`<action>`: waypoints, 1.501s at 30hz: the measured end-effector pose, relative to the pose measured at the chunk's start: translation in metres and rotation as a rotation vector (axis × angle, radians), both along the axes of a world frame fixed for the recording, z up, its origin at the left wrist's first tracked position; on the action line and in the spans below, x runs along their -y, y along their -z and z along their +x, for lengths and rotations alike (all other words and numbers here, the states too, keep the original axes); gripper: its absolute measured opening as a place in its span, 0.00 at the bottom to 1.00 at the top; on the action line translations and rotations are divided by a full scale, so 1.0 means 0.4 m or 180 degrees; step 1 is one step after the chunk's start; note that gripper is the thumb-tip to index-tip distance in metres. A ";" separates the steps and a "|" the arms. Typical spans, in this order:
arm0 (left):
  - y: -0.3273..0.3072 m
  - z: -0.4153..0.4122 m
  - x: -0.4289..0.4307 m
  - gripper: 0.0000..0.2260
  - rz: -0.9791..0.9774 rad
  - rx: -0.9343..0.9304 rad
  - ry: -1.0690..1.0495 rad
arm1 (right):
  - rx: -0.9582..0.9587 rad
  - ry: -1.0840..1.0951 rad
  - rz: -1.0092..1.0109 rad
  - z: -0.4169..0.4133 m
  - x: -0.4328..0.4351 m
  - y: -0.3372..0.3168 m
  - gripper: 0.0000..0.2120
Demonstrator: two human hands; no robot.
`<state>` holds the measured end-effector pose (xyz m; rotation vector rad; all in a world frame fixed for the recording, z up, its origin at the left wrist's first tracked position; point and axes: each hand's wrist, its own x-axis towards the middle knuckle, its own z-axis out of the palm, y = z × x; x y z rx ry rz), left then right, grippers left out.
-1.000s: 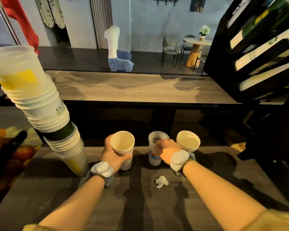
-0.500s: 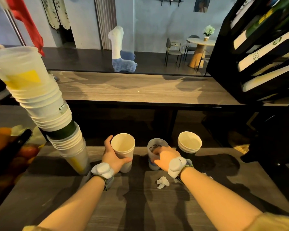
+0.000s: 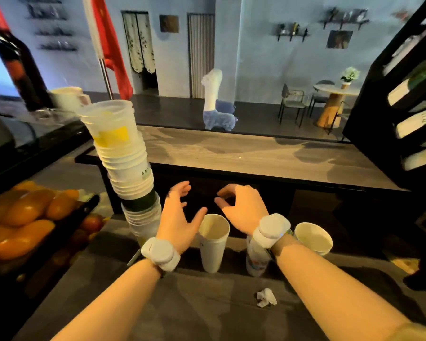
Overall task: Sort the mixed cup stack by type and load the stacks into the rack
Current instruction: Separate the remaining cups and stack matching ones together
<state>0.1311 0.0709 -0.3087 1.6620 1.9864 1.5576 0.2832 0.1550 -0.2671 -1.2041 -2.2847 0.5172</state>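
In the head view, the tall mixed stack (image 3: pixel 130 173) stood leaning on the worktop (image 3: pixel 194 308), and everything else is placed from it. It was still many cups high, with clear plastic cups at the top, white paper ones below, and a dark band partway down. Just to its right hovered the left hand (image 3: pixel 178 219), fingers spread and holding nothing. Further right the right hand (image 3: pixel 241 207) was raised too, fingers loosely curled around air, also empty. Below and between the hands stood a white paper cup (image 3: pixel 213 242); beyond it, partly hidden by the right wrist, a printed clear cup (image 3: pixel 255 260); furthest from the stack, another paper cup (image 3: pixel 312 238). A crumpled scrap (image 3: pixel 266 297) lay nearer the person. The dark rack (image 3: pixel 401 107) rose well apart, at the far right, with white stacks in its slots. By my judgement sorting had barely begun: three starter piles out, most of the stack left, loading still ahead.
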 end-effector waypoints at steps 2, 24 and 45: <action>-0.058 -0.014 0.021 0.24 0.0376 -0.0076 -0.0267 | -0.0451 -0.0316 -0.0059 -0.033 0.016 -0.052 0.11; -0.192 -0.279 0.076 0.49 -0.0376 0.0886 -0.0875 | -0.0976 -0.1127 -0.1461 -0.426 0.022 -0.158 0.39; -0.198 -0.309 0.077 0.43 -0.0787 0.0538 -0.0814 | -0.1841 -0.1064 -0.1322 -0.420 0.019 -0.238 0.42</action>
